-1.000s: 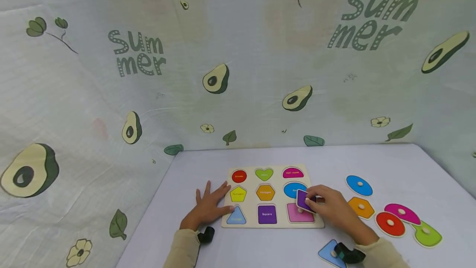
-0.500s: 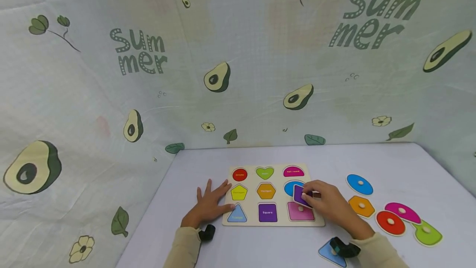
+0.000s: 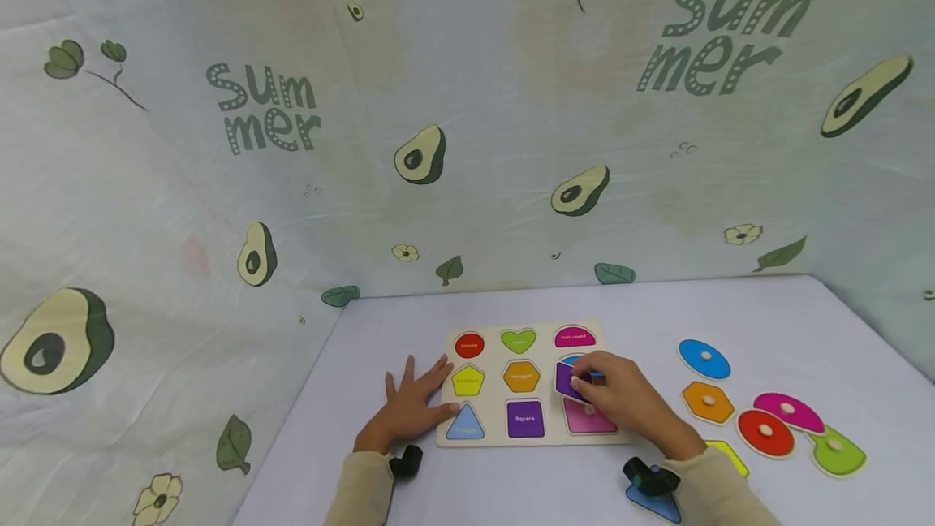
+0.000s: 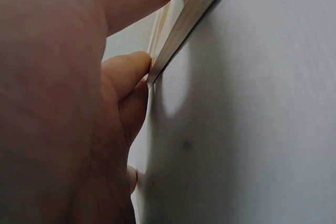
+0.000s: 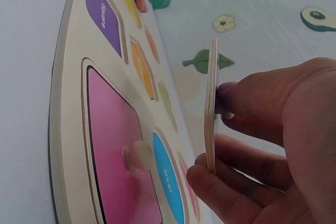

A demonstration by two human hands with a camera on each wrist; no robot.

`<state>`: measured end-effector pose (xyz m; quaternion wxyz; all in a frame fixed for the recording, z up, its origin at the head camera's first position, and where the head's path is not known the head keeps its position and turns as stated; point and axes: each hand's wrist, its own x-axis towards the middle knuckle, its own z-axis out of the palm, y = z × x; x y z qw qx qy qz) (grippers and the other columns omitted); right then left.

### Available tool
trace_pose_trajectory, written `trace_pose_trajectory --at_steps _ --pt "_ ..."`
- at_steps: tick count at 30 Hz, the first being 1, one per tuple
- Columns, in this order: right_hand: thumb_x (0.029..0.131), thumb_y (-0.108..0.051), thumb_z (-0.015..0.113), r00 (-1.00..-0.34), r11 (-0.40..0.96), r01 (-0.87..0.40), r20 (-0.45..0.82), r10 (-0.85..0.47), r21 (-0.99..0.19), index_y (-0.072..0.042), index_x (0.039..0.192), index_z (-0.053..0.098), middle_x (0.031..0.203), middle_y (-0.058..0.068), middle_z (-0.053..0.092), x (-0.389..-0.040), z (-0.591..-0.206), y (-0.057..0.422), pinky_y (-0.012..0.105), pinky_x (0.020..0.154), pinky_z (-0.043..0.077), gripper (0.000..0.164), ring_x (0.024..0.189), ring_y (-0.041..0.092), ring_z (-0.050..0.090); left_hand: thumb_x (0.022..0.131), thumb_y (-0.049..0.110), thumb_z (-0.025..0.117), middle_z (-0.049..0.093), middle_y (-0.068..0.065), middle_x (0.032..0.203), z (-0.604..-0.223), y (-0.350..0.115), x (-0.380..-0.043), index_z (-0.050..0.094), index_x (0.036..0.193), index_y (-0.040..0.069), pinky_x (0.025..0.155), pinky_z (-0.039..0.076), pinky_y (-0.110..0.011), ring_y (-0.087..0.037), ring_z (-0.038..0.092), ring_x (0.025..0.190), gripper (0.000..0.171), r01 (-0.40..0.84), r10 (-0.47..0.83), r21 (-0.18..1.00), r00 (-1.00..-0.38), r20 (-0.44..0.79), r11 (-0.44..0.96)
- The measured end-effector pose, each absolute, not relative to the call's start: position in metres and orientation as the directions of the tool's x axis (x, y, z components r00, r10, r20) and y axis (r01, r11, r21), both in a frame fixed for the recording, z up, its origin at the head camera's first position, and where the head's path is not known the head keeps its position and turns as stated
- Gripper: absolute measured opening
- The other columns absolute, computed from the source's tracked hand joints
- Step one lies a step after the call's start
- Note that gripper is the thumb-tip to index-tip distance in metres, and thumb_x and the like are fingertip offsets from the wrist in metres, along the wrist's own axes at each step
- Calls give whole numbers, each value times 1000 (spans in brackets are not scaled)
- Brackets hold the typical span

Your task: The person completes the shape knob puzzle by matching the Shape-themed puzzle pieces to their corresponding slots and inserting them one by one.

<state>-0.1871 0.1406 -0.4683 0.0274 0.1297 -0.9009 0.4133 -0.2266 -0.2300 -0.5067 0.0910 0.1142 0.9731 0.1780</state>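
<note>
Head view: the right hand [image 3: 631, 400] pinches the purple piece [image 3: 562, 380] above the puzzle board [image 3: 493, 420]; the left hand [image 3: 407, 411], fingers spread, touches the board's left side. Left wrist view: the wooden edge looks stiff. Right wrist view: grip the knob [image 5: 227, 114]; the thin piece should handle as light, rigid and hard to break.

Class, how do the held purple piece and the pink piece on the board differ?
The purple piece is held in the right hand; the pink piece lies in the board. The purple piece is tilted; the pink piece lies flat. Both have a knob.
</note>
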Motion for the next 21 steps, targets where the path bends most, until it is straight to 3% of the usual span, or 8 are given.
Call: trace_pose_trajectory --at_steps 10,21 --pt "90 -19 76 -970 629 -229 122 -209 -743 -24 99 72 115 1 67 -193 -469 128 41 85 58 11 104 24 61 83 71 60 29 10 163 -504 -229 -224 37 156 33 108 -15 -72 -44 -5 151 86 182 246 372 -960 -134 910" --pt "90 -18 76 -960 634 -269 145 -241 -725 -21 97 73 104 -7 68 -193 -467 109 49 98 50 8 103 20 60 84 65 63 29 9 163 -504 -230 -225 37 156 31 108 -15 -72 -43 -5 151 84 180 251 381 -957 -144 907"
